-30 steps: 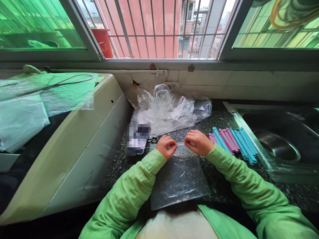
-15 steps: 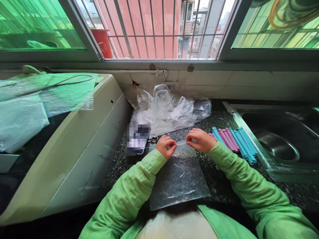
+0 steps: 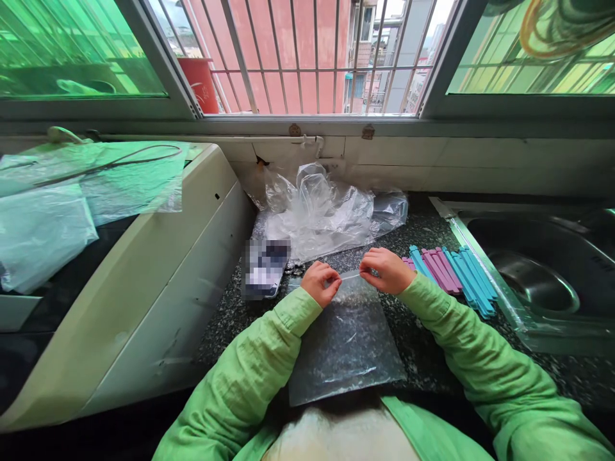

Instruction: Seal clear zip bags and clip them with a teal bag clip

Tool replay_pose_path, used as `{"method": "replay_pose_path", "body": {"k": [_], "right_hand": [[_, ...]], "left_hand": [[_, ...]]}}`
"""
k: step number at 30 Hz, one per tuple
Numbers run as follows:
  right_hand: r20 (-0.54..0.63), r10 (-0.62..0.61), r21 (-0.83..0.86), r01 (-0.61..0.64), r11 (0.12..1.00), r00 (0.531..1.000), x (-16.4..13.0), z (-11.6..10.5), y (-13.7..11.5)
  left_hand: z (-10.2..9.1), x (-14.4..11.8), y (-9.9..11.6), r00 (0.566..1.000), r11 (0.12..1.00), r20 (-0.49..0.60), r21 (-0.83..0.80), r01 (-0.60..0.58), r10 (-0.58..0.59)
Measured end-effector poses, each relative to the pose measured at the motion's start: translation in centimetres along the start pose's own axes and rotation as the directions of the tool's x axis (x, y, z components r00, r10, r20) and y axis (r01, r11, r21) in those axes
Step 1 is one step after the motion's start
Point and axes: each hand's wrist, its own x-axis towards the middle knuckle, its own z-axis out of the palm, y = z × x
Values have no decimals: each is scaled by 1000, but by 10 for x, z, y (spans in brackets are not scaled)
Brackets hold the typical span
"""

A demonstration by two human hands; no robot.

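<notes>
A clear plastic bag [image 3: 348,346] lies flat on the dark speckled counter in front of me, its top edge toward the window. My left hand [image 3: 321,283] pinches that top edge near its left part, thumb against fingers. Close by on the right, my right hand [image 3: 387,270] pinches the same edge at its right part. A short stretch of the edge runs between the two hands. The fingertips cover the places where they grip.
Crumpled clear plastic [image 3: 321,211] lies behind my hands, below the window. A phone [image 3: 264,269], partly blurred, is left of them. Pink and blue plastic strips [image 3: 454,275] lie at right, beside a metal sink [image 3: 528,282]. A white appliance [image 3: 177,288] stands at left.
</notes>
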Motion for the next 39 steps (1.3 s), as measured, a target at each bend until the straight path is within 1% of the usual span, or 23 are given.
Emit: {"method": "replay_pose_path", "body": {"k": [6,10,12,16,18,22,31,36,39], "right_hand": [[10,-4,-8,4,1000,1000,0,-2,-2],[7,-3,-13,3,1000,1000,0,-2,-3],[-1,-5,-9,5,1000,1000,1,-3,-4],[-27,-13,-9,13,1000,1000,0,-4,-3],[-42,-18,-10,17,1000,999,0,-4,-2],[-44,-19,2,19,1000,999,1,-4,0],[-28,-10,52,12,999,1000,1,2,3],[-31,7,66,-5,998,999,0,-1,7],[-41,-3,50,5,999,999,-1,-3,8]], "left_hand": [[2,2,-1,999,999,33,31,36,-37],[2,6,4,995,988,58,139,67,-76],[1,9,8,996,985,62,163,60,-71],[1,16,16,998,996,64,86,-11,6],[2,18,18,998,998,60,64,-24,20],[5,17,20,999,997,50,74,-10,7],[7,11,15,999,998,30,69,10,-12],[6,11,14,999,998,11,62,34,-35],[6,11,13,999,998,-6,57,39,-39]]}}
